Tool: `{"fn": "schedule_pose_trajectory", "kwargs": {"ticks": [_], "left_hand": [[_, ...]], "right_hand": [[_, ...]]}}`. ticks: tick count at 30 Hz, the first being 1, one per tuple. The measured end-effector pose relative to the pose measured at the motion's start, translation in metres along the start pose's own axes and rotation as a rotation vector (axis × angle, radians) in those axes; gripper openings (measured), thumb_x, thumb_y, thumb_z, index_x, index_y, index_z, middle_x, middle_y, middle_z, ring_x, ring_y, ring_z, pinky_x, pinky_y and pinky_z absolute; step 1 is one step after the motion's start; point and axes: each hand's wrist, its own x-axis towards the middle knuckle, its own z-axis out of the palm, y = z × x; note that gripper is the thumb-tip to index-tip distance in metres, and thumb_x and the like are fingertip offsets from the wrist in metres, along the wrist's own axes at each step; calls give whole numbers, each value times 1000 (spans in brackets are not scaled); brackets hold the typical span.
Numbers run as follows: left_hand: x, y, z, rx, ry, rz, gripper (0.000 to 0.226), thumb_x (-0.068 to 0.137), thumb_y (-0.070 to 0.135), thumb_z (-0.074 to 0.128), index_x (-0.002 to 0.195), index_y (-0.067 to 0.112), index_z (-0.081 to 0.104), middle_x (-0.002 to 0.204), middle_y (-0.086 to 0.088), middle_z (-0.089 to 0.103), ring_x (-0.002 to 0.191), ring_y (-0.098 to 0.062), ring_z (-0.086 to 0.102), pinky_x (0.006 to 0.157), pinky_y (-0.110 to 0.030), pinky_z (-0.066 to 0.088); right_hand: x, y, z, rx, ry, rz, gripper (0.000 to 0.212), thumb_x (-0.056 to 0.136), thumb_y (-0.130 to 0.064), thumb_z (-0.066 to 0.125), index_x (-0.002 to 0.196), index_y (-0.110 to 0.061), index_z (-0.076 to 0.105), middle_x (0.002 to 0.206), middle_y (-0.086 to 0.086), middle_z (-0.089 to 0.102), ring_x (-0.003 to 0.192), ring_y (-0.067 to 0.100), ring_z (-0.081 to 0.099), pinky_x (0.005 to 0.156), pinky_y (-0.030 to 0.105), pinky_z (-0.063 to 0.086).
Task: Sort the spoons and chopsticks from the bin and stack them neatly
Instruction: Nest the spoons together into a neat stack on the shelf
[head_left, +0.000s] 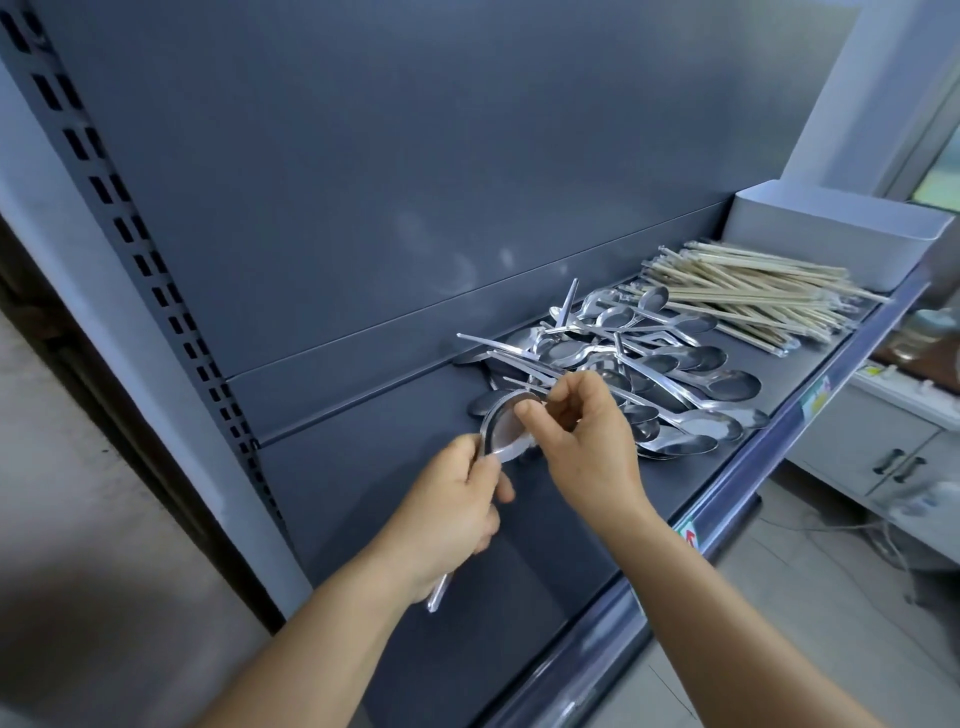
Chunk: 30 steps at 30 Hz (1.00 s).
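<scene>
My left hand (452, 512) grips a small stack of metal spoons (501, 428) by the handles; the bowls stick up above my fingers and the handle ends poke out below my wrist. My right hand (582, 441) pinches the bowl end of that stack from the right. A loose pile of metal spoons (670, 369) lies on the dark grey shelf (395, 493) just behind my hands. Farther right lies a bundle of pale wooden chopsticks (748, 296), roughly aligned. A white bin (831, 234) stands at the shelf's far right end.
The shelf's back panel rises behind the pile, and a slotted upright runs down the left. The shelf's front lip (727, 525) has price-label strips. Lower right, beyond the shelf, are white cabinets and cables on the floor.
</scene>
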Motion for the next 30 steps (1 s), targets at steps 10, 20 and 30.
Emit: {"fn": "schedule_pose_trajectory", "kwargs": {"ticks": [10,20,30], "left_hand": [[8,-10,-9,112,132,-52,20,96,14,32,78,13,42,71,1,50,39,-9,30,43,-25,27],[1,-18,-20,128,152,-79,16,95,14,33,87,9,46,73,2,54,38,-8,33,42,-24,29],[-3,-10,-11,142,92,-28,19,94,17,35,80,13,46,69,5,54,45,-12,33,45,-27,28]], "right_hand": [[3,31,-34,-773,-270,-111,43,95,-31,46,138,-26,45,144,-3,43,134,21,34,111,29,20],[-20,21,-12,-536,-453,-222,39,92,-26,52,131,-23,53,140,-6,47,132,11,38,109,27,30],[-9,44,-74,-662,61,44,38,85,-25,63,123,-27,57,117,-1,50,112,23,45,87,27,34]]}}
